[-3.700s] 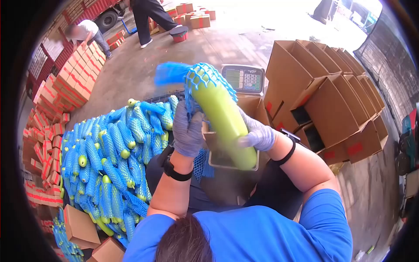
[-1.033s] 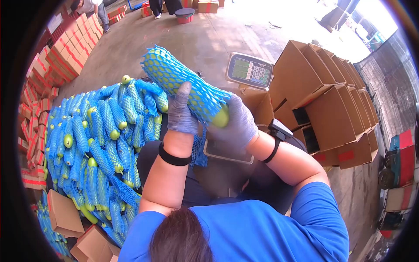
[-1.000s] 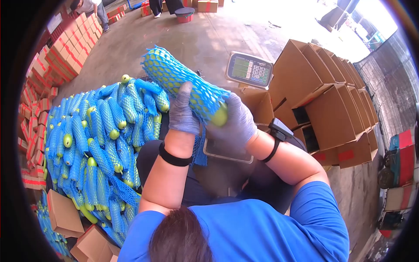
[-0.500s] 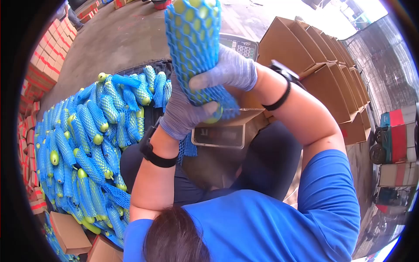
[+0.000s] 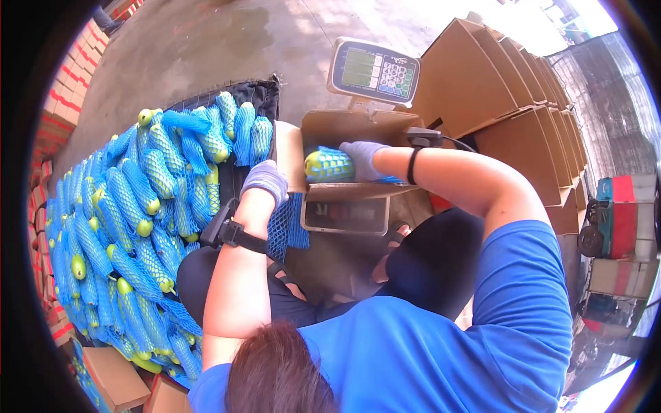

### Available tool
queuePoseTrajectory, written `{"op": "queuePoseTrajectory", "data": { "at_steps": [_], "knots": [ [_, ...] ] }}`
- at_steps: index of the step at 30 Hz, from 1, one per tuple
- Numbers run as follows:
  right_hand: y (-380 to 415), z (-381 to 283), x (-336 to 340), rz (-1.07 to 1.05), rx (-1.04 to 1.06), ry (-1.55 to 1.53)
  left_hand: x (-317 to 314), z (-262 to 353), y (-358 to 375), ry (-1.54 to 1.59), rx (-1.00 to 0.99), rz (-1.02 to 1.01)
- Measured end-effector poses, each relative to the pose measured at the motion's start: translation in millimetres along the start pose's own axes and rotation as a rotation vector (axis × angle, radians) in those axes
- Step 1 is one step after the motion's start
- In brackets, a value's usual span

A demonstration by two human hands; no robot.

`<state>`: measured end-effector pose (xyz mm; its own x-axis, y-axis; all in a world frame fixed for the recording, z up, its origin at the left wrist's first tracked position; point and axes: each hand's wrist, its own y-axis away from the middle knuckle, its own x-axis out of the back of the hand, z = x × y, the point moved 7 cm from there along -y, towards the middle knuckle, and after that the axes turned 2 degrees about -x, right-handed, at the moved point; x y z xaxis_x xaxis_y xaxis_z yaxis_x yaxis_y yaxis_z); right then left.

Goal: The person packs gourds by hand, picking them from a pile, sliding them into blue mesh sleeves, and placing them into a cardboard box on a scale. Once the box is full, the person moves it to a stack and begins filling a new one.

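Observation:
A light green gourd in a blue foam net (image 5: pixel 329 165) lies sideways inside an open cardboard box (image 5: pixel 334 124). My gloved right hand (image 5: pixel 363 158) grips its right end, with the fingers partly hidden by the net and box. My gloved left hand (image 5: pixel 267 182) is at the outer edge of the box's left flap (image 5: pixel 289 157); its fingers are mostly hidden. Under the box is a scale platform (image 5: pixel 346 215), and its display with keypad (image 5: pixel 375 72) stands behind the box.
A large heap of netted gourds (image 5: pixel 131 227) fills my left side. Several open cardboard boxes (image 5: pixel 475 76) are nested together at the right. Taped cartons (image 5: pixel 76 79) are stacked at the far left. Loose blue nets (image 5: pixel 286 224) hang beside my left knee.
The netted gourd has come down from high in front of me into the box. My left hand has let go and moved to the left flap, while the right stays on the gourd.

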<state>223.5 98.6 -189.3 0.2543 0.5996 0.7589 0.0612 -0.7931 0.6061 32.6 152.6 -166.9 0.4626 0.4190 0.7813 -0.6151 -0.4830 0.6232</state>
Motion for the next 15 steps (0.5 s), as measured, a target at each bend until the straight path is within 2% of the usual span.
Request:
{"op": "queuePoseTrajectory", "data": {
  "at_steps": [1, 2, 6, 8, 9, 11, 12, 13, 14, 15],
  "knots": [
    [-9, 0, -13, -0.062, -0.045, 0.030, -5, -2, -3, -0.049, 0.000, -0.006],
    [-17, 1, -23, -0.117, -0.089, 0.060, -14, 2, -10, -0.202, -0.087, -0.020],
    [-56, 19, -56, -0.202, -0.208, 0.025, -13, 1, -5, -0.184, -0.037, 0.022],
    [-69, 16, -77, -0.364, -0.110, 0.328, -6, 5, 3, -0.127, -0.030, 0.012],
    [-72, 11, -77, -0.365, -0.103, 0.328, -5, 6, 4, -0.126, -0.024, 0.007],
    [-70, 7, -81, -0.356, -0.166, 0.389, -3, 0, 9, 0.055, 0.104, 0.081],
    [-76, 8, -96, -0.366, -0.164, 0.384, -12, 1, 7, 0.056, 0.100, 0.070],
    [-95, 19, -111, -0.241, -0.243, 0.347, -21, -6, 2, 0.348, 0.131, 0.115],
    [-116, 32, -131, -0.113, -0.322, 0.308, -22, -8, 0, 0.488, 0.178, 0.184],
    [-150, 46, -171, -0.126, -0.328, 0.414, -24, -10, -2, 0.629, 0.217, 0.261]
  ]
}}
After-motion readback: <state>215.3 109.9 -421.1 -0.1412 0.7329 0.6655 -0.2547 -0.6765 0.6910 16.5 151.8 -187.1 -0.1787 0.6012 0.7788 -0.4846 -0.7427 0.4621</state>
